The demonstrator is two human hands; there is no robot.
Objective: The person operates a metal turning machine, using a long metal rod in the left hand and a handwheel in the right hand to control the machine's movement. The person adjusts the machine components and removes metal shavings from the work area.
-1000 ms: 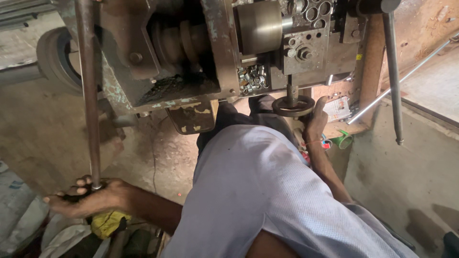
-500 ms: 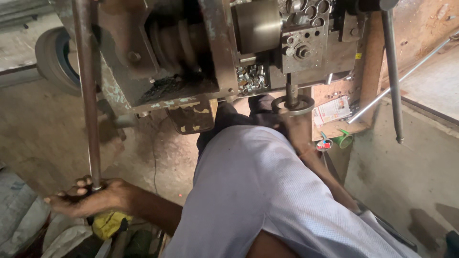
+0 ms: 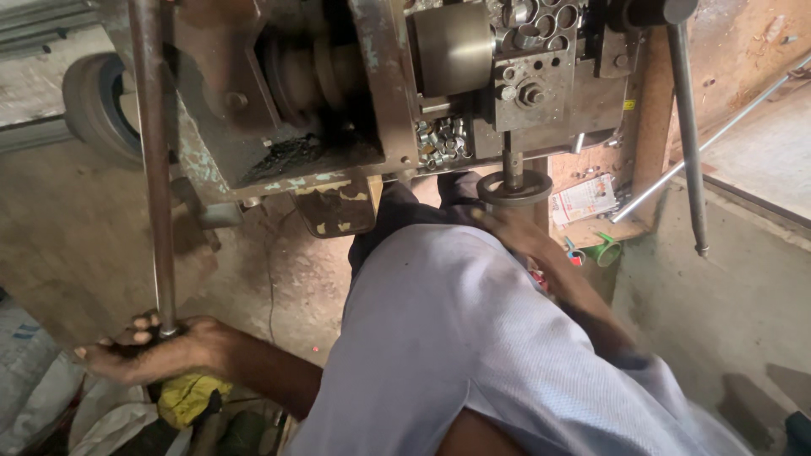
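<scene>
At lower left of the head view, the left hand (image 3: pixel 156 350) is closed around the bottom end of a long vertical steel rod (image 3: pixel 152 169), fingers curled about it just where the rod ends near the floor. That rod rises straight up past the front of a worn metal machine (image 3: pixel 355 93) and leaves the top edge of the view. Toward centre right, the right hand (image 3: pixel 519 230) reaches up to a round handwheel (image 3: pixel 515 187) that hangs on a short shaft beneath the machine; the hand lies against the wheel's lower rim, but motion blur hides whether the fingers are clamped on it. Both hands are well apart, one on each side of the person's pale blue sleeve and knee (image 3: pixel 456 338), which fill the middle of the view. Beneath the left hand lies a yellow cloth (image 3: pixel 190 397) among pale sacks (image 3: pixel 42 397). A tray of small metal parts (image 3: pixel 443 139) sits in the machine body above the handwheel. A second rod (image 3: pixel 688 127) hangs at right, and a green object (image 3: pixel 604 251) lies on the ledge beside the right forearm. A tyre (image 3: pixel 97 105) stands at upper left.
</scene>
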